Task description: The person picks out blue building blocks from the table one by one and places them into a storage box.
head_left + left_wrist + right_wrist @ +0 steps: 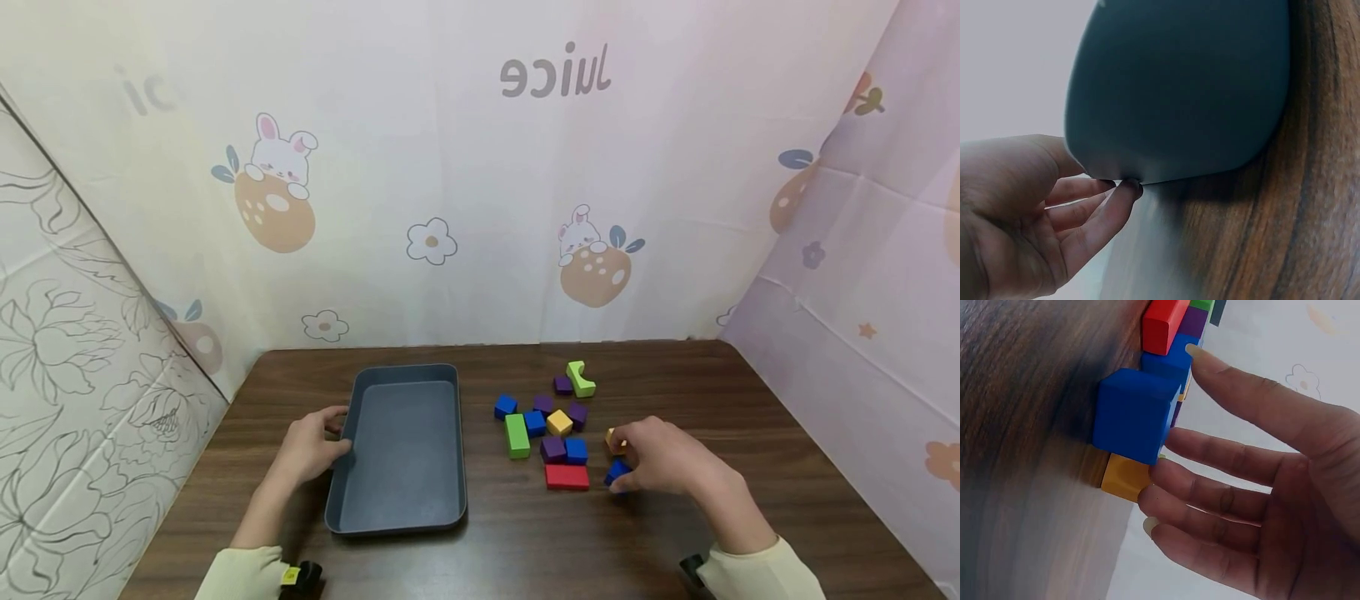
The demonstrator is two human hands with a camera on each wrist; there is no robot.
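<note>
A dark grey rectangular tray (405,517) stands on the left part of the table. At its left side, my left hand (310,446) grips the rim, thumb over the edge and fingers against the outer wall (1166,169). Over on the right, my right hand (663,457) hovers beside a blue block (1132,415), thumb and fingers spread apart. A yellow block (1124,478) lies right by that blue one, close to the fingertips. In the head view the hand partly covers both blocks.
Between tray and right hand lies a cluster of blocks: a red block (567,477), a green block (517,437), a yellow block (559,422), and several blue and purple ones. A light green notched block (581,380) lies behind them. Printed curtains surround the wooden table (510,558).
</note>
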